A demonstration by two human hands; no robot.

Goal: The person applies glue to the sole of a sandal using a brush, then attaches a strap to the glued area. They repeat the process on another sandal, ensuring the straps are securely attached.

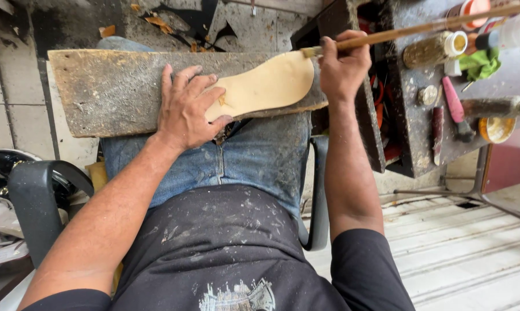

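We pin the thin, likely flexible tan insole [265, 86] flat on the lap board [110, 86] with spread left-hand fingers [185, 109], while the right hand [343, 66] grips the brush handle [421, 30] closed.

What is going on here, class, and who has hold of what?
A seated person has a worn wooden board across the lap, with a tan shoe insole lying flat on it. The left hand presses down on the heel end of the insole. The right hand grips a long wooden stick whose end meets the toe end of the insole. To the right stands a dirty workbench with bottles, a brush and small tools.
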